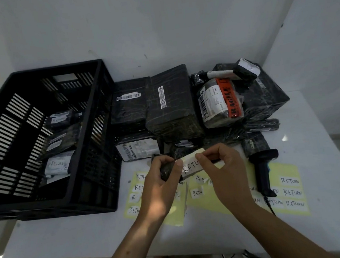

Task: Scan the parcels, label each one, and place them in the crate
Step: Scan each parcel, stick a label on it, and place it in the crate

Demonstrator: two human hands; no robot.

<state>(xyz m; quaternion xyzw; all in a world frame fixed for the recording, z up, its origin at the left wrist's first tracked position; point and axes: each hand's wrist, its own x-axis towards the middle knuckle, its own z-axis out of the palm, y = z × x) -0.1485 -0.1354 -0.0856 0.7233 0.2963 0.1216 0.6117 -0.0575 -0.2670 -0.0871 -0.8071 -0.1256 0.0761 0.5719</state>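
Observation:
My left hand point(160, 189) grips a small black parcel point(166, 170) just above the label sheets. My right hand point(221, 165) pinches a white RETURN label point(191, 166) at its top edge, and the label lies against the parcel. Yellow backing sheets point(289, 192) with several RETURN labels are spread on the white table point(92, 234) under both hands. A black crate point(93, 106) stands at the left and holds several labelled parcels point(58, 164). The black scanner point(264, 170) lies on the sheets to the right of my right hand.
A pile of black wrapped parcels point(169, 104) with barcodes fills the back of the table. One parcel with an orange FRAGILE tape point(229, 101) sits at the back right. White walls close the table at the back and right.

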